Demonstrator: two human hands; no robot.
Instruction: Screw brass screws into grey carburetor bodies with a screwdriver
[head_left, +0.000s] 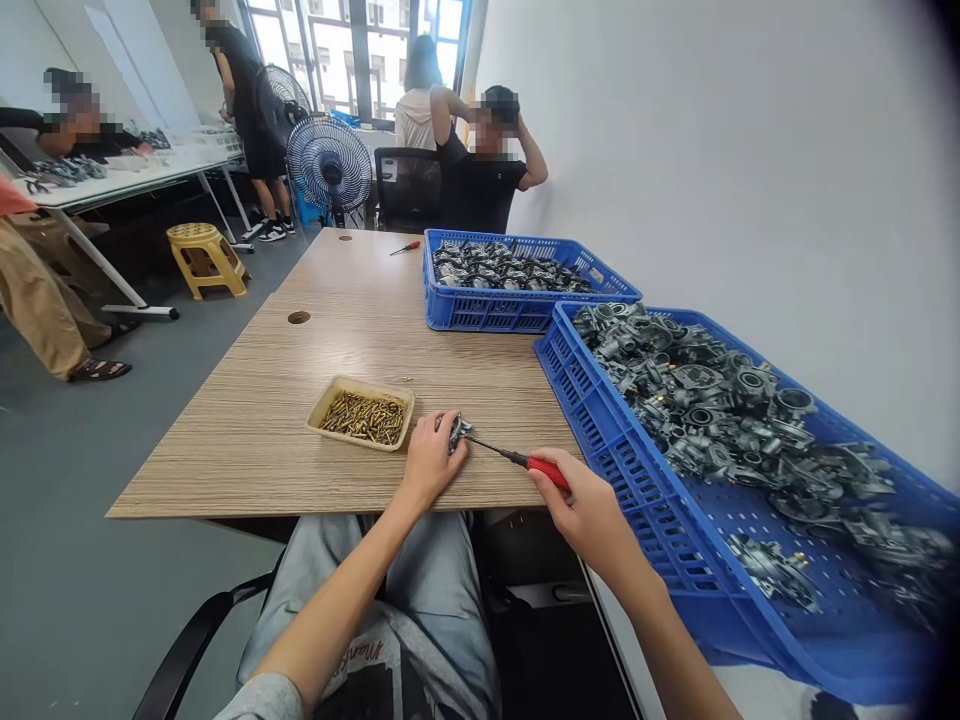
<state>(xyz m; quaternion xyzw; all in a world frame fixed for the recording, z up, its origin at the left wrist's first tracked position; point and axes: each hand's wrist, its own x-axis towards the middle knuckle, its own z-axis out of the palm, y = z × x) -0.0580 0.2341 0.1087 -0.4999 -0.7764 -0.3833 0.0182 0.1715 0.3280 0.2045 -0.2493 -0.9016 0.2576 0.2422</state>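
Note:
My left hand is closed around a small grey metal carburetor body on the wooden table, covering much of it. In my right hand is a screwdriver with a red handle and a long dark shaft. Its shaft points left, and the tip meets the right side of the carburetor body. Just left of my left hand stands a cream plastic tub of small brass screw-like parts.
A large blue crate of metal carburetor bodies stands at the right. Behind it, another blue crate holds similar parts. A second red screwdriver lies at the table's far end. Beyond are a fan, a yellow stool and several people.

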